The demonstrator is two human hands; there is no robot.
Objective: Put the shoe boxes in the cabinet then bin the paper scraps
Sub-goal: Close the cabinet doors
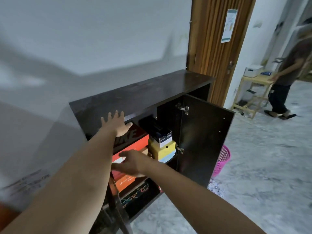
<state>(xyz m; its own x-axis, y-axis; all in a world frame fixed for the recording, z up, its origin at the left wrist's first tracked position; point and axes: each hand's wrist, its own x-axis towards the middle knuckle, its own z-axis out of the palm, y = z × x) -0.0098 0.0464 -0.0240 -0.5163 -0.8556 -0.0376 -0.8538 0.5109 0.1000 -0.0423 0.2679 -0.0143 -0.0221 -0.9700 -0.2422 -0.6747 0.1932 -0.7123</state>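
Your cabinet [152,92] at the frame's centre is dark brown, nearly black, door included. Inside it you have an orange-red shoe box [133,141] with a black lid and dark lettering, a yellow box [162,149] with a pale blue band low down, and on that a black box [155,129] with a white end. Lower down sits a bright orange box [125,182], then a black one [135,195] with coloured graphics. At right you see a pink mesh basket [222,160], grey-white marbled floor [261,183] and white paper scraps [215,186].
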